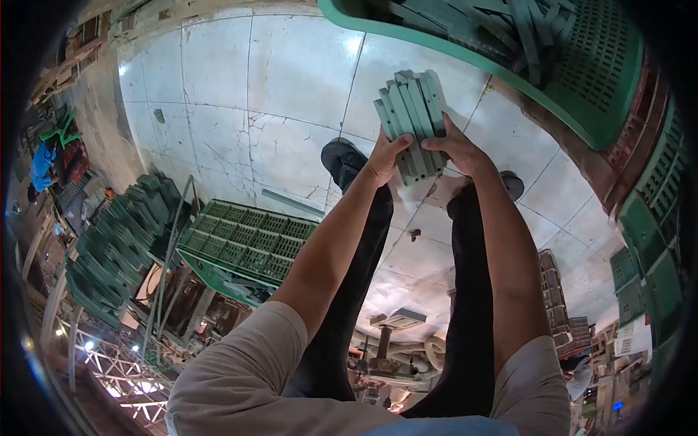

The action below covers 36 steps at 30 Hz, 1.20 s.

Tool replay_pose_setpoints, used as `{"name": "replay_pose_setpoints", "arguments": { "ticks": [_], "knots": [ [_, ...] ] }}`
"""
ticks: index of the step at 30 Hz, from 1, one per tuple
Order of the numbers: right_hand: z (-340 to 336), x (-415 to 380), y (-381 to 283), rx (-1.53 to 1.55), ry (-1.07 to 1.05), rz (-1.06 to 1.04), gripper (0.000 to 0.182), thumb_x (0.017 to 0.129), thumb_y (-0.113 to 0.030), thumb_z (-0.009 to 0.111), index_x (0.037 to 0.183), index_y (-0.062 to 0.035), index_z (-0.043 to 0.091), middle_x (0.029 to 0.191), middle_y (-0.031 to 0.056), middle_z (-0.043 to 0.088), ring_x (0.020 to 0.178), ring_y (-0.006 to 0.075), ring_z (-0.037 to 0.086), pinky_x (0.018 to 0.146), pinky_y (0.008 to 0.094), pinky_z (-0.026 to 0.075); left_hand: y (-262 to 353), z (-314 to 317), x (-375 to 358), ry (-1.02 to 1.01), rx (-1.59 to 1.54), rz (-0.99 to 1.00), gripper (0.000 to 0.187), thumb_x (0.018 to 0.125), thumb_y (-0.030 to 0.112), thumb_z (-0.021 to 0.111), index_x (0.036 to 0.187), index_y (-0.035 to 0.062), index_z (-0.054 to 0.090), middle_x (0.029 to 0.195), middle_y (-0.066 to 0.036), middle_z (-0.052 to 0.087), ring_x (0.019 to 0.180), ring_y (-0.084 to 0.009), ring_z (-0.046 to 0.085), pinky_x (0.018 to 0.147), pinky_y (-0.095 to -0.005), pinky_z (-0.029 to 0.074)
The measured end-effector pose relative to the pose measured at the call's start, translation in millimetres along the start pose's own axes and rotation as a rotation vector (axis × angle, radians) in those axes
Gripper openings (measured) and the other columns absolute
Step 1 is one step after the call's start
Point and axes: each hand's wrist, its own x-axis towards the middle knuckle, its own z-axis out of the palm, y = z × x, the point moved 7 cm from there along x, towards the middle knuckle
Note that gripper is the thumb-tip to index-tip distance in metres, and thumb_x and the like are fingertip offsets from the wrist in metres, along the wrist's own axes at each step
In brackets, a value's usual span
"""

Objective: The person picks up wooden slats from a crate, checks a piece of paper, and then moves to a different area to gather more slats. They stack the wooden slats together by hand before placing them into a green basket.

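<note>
Between my two hands is a bundle of grey-green bars (411, 109), laid side by side with their far ends uneven. Small dark holes show along some of the bars. My left hand (392, 154) clasps the bundle's left side, thumb on top. On the right side, my right hand (456, 147) grips it the same way, its thumb almost meeting the left one. The fingers under the bundle are hidden. Beyond it, at the upper right, a green plastic crate (465, 54) holds many loose bars (527, 36) of a similar colour.
Pale cracked tiles (291, 73) cover the floor. One loose strip (293, 203) lies beside a slotted green crate (251, 236) at the left. Farther left are stacked green pieces (120, 243). More green crates (654, 240) stand along the right edge. My shoe (340, 160) is just left of the bundle.
</note>
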Motion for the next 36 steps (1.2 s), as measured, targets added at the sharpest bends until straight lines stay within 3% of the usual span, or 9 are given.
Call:
{"name": "replay_pose_setpoints", "arguments": {
  "ticks": [7,12,18,26,27,30,33,35,36],
  "knots": [
    [-40.1,14.8,9.3,-0.473,0.247,-0.119,0.115,0.058,-0.032,0.092,0.148,0.0013,0.030,0.138,0.0233,0.048,0.130,0.0351,0.048,0.109,0.0414,0.039,6.0,-7.4,9.1,0.261,0.610,0.257,0.084,0.072,0.020,0.085,0.138,0.0058,0.035,0.125,-0.017,0.052,0.115,-0.0284,0.054,0.093,-0.0422,0.051],
    [-37.5,-6.9,-12.8,-0.827,0.485,0.002,0.118,0.061,-0.033,0.090,0.151,0.0012,0.022,0.144,0.0262,0.042,0.132,0.0387,0.046,0.110,0.0435,0.039,13.3,-22.1,-4.4,0.364,0.441,0.286,0.082,0.072,0.025,0.086,0.135,0.0035,0.037,0.129,-0.024,0.047,0.122,-0.0371,0.047,0.101,-0.0464,0.044],
    [-33.7,-11.5,-12.7,-0.889,0.549,0.060,0.118,0.066,-0.035,0.087,0.153,-0.0003,0.014,0.147,0.0263,0.036,0.135,0.0398,0.043,0.110,0.0444,0.040,5.2,-51.6,-17.3,0.635,0.888,0.035,0.100,0.070,0.041,0.087,0.144,0.0037,0.030,0.137,-0.028,0.037,0.123,-0.0422,0.047,0.101,-0.0459,0.045],
    [-43.1,-17.4,-16.6,-0.928,0.639,0.123,0.119,0.070,-0.037,0.085,0.155,-0.0025,0.009,0.150,0.0264,0.033,0.134,0.0419,0.043,0.109,0.0459,0.041,17.8,-57.6,-24.2,0.540,0.905,-0.193,0.096,0.073,0.046,0.084,0.142,-0.0013,0.035,0.137,-0.028,0.040,0.126,-0.0418,0.048,0.103,-0.0454,0.045],
    [-41.1,-19.9,-20.5,-0.951,0.622,0.135,0.117,0.073,-0.036,0.083,0.156,-0.0029,0.007,0.152,0.0256,0.031,0.134,0.0430,0.043,0.108,0.0471,0.042,17.4,-54.8,-16.5,0.311,0.705,-0.178,0.089,0.077,0.045,0.081,0.139,-0.0026,0.040,0.138,-0.028,0.044,0.129,-0.0387,0.047,0.103,-0.0453,0.044],
    [-20.0,-41.1,-45.5,-1.010,0.613,0.041,0.101,0.079,-0.032,0.078,0.153,0.0001,0.017,0.149,0.0259,0.035,0.133,0.0423,0.044,0.107,0.0470,0.042,37.7,-60.2,-21.9,0.377,0.999,-0.064,0.078,0.080,0.044,0.078,0.134,-0.0038,0.047,0.133,-0.027,0.053,0.123,-0.0361,0.053,0.099,-0.0429,0.047],
    [40.9,-87.6,-89.0,-1.293,0.404,0.052,0.068,0.083,-0.027,0.074,0.138,0.0009,0.046,0.129,0.0240,0.058,0.120,0.0370,0.058,0.098,0.0439,0.049,62.3,-52.5,-50.7,0.546,1.032,-0.065,0.074,0.083,0.044,0.075,0.131,-0.0057,0.050,0.121,-0.024,0.062,0.115,-0.0336,0.060,0.095,-0.0392,0.049],
    [105.5,-130.5,-164.0,-0.950,0.155,-0.011,0.039,0.083,-0.024,0.072,0.114,-0.0003,0.064,0.098,0.0175,0.071,0.099,0.0320,0.069,0.085,0.0394,0.054,122.5,22.0,-97.1,0.215,0.622,-0.161,0.056,0.094,0.029,0.065,0.135,-0.0060,0.049,0.128,-0.021,0.060,0.114,-0.0256,0.060,0.100,-0.0344,0.045],
    [109.4,-137.6,-205.9,-0.942,0.268,-0.111,0.034,0.083,-0.024,0.072,0.108,-0.0012,0.066,0.090,0.0145,0.071,0.091,0.0312,0.070,0.080,0.0379,0.055,152.1,54.1,-117.7,0.146,0.551,-0.117,0.051,0.095,0.025,0.064,0.134,-0.0057,0.050,0.125,-0.018,0.061,0.111,-0.0225,0.060,0.099,-0.0330,0.046]
  ]
}}
